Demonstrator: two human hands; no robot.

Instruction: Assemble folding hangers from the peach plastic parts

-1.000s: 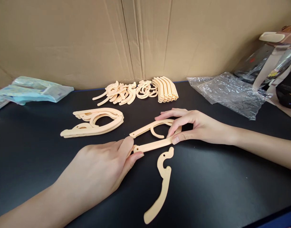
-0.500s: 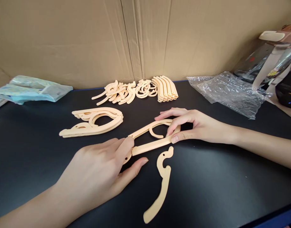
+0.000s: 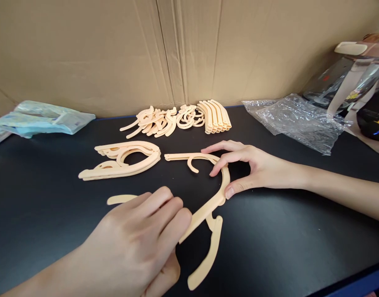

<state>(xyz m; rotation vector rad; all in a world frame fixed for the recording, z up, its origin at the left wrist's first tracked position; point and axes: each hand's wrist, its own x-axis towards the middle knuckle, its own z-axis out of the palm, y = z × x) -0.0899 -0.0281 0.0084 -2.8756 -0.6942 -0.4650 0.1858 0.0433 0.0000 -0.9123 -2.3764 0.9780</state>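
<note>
A peach plastic folding hanger (image 3: pixel 222 181) lies spread out on the black table (image 3: pixel 285 231). My right hand (image 3: pixel 251 167) pinches its curved middle between thumb and fingers, near the hook. My left hand (image 3: pixel 140 243) is closed round the hanger's lower arm, whose tip sticks out to the left of my knuckles. A loose hanger arm piece (image 3: pixel 210 251) lies under that arm, close to the front edge.
A stack of folded hangers (image 3: pixel 121 159) lies to the left. Piles of loose hanger parts (image 3: pixel 183 117) sit by the cardboard wall (image 3: pixel 115 53). A crumpled clear plastic bag (image 3: pixel 297 119) is at the right, a blue packet (image 3: pixel 43 117) at the left, appliances at the far right.
The hanger has swung open: my left hand pulled its lower arm down and leftwards and closed on it, while the upper arm with the hook turned away. My right hand stayed in place.
</note>
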